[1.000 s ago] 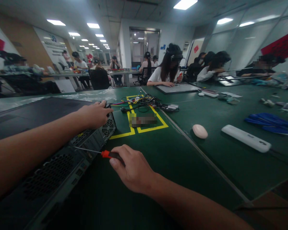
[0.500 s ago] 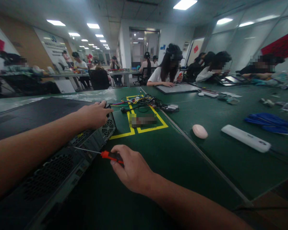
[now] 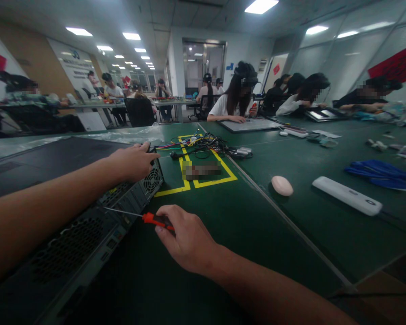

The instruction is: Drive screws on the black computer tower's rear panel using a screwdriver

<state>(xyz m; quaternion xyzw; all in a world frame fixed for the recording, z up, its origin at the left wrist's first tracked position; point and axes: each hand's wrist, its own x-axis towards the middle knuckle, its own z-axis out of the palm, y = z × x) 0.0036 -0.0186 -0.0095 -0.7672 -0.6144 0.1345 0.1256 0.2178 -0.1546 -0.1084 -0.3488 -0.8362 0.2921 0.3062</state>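
Observation:
A black computer case [image 3: 81, 153] lies on its side at the left, its rear panel with grilles and a round fan grille [image 3: 151, 180] turned toward me. Across its far top corner rests my left hand [image 3: 133, 161], fingers stretched over the edge. My right hand [image 3: 186, 237] is wrapped around the orange-and-black handle of a screwdriver [image 3: 149, 218]. The thin metal shaft points left, and its tip meets the rear panel near the middle. Whatever sits under the tip is too small to make out.
Beyond the case lies a tangle of cables [image 3: 213, 143] by yellow tape [image 3: 216, 183] on the green table. Farther right are a pinkish oval object [image 3: 282, 185], a white power strip [image 3: 347, 195] and a blue bundle [image 3: 377, 174]. A co-worker [image 3: 238, 97] sits across the table.
Both hands, the screwdriver and the computer case stay practically where they were. At the back right, a co-worker's head has shifted slightly.

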